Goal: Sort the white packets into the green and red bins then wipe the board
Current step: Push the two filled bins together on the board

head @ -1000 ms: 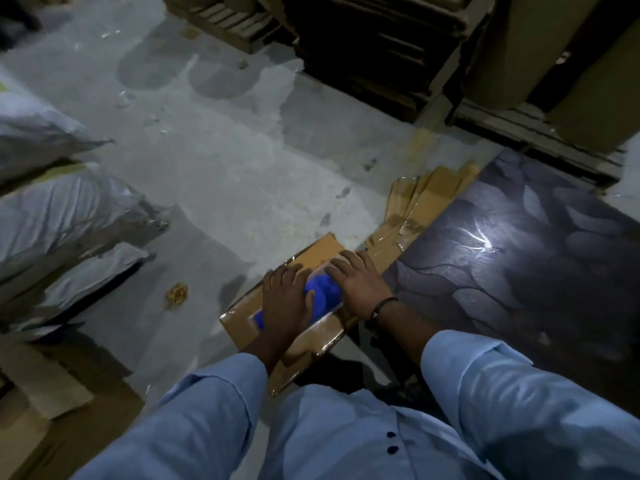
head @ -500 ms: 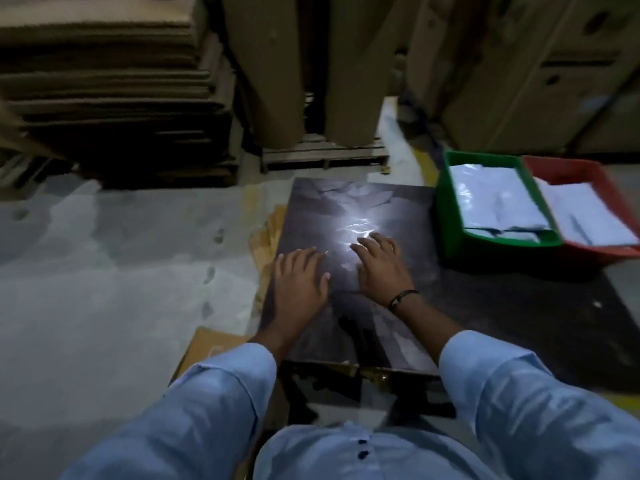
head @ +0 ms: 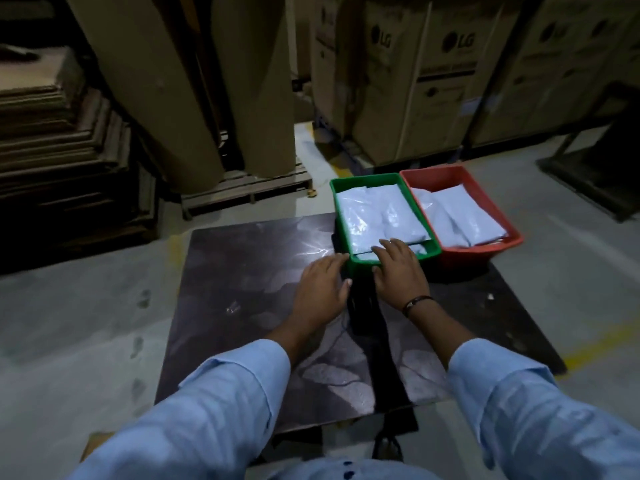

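I am kneeling over the dark board [head: 242, 271], which is lying flat on the concrete floor [head: 86, 306], and both my arms in light blue sleeves [head: 225, 393] are reaching forward across it.

My left hand [head: 322, 289] is lying palm down over the middle of the board. Its fingers are straight and pressed together and are holding nothing. Their tips are coming up to the near left corner of the green bin [head: 334, 202], though I cannot tell whether they are touching it.

My right hand [head: 398, 271], which is wearing a dark band [head: 417, 301] at the wrist, is reaching over the near rim of that bin. Its fingers are slightly spread and nearly straight, resting on the white packets [head: 374, 216] at the near end, and the thumb is lying against the outside of the front wall.

The green bin is standing at the far edge of the board, right of its middle, filled with packets lying flat. The red bin [head: 467, 252] is sitting against its right side toward the far right corner, holding more white packets [head: 460, 216].

Beyond the board's far edge, tall cardboard rolls [head: 156, 81] are standing on a wooden pallet [head: 242, 188]. Printed cardboard boxes [head: 433, 81] are rising behind the bins, and flattened cardboard [head: 52, 133] is stacked at the left.
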Demonstrator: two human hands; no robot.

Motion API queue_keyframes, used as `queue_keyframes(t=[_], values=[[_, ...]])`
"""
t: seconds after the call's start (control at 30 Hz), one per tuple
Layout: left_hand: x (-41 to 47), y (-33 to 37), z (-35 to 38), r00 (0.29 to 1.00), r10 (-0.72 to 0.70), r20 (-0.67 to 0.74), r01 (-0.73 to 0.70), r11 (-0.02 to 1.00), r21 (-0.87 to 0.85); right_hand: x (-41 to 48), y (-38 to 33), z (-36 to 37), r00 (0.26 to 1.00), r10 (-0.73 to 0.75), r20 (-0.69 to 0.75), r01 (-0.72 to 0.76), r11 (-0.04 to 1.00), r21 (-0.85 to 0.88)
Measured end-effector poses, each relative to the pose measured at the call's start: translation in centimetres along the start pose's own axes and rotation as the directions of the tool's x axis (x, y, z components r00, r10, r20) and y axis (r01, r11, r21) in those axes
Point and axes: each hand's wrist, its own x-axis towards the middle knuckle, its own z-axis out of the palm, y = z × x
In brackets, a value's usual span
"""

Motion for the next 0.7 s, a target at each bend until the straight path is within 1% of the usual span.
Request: queue_keyframes(t=[0.07, 0.13, 0.23, 0.3, 0.37, 0.43, 0.57, 0.7], values=[[1.7, 1.7, 1.4, 0.997, 0.024, 0.078, -0.021, 0.999, -0.037, 0.4, 3.1, 0.1, 0.999, 0.028, 0.033, -0.029, 1.0, 0.009], [3.2, 2.8, 3.0, 0.989, 0.038, 0.141, -0.036, 0.999, -0.021, 0.7, 5.7, 0.3, 0.995, 0.062, 0.081, -0.062, 0.998, 0.004], [4.8, 3.6, 5.4, 0.972, -0.004, 0.235, -0.012, 0.998, 0.065, 0.8, 8.9, 0.8, 0.988, 0.075, 0.137, -0.076, 0.997, 0.002], [5.0, 3.7, 6.9, 0.96, -0.046, 0.277, 0.001, 0.987, 0.162, 0.5, 10.3, 1.3, 0.985, 0.033, 0.168, -0.033, 0.999, -0.002], [4.8, 3.6, 7.9, 0.959, -0.066, 0.277, -0.002, 0.971, 0.238, 0.2, 11.3, 1.9, 0.983, -0.03, 0.179, 0.035, 0.999, -0.024], [4.5, 3.7, 8.3, 0.969, -0.064, 0.237, -0.006, 0.959, 0.283, 0.2, 11.8, 2.2, 0.984, -0.068, 0.166, 0.074, 0.997, -0.027], [3.8, 3.8, 7.9, 0.978, -0.063, 0.199, -0.007, 0.943, 0.332, 0.4, 11.7, 2.8, 0.985, -0.09, 0.148, 0.093, 0.995, -0.018], [2.9, 3.0, 6.8, 0.975, -0.092, 0.201, 0.014, 0.932, 0.361, 0.4, 10.0, 3.1, 0.978, -0.061, 0.202, 0.069, 0.997, -0.03]])
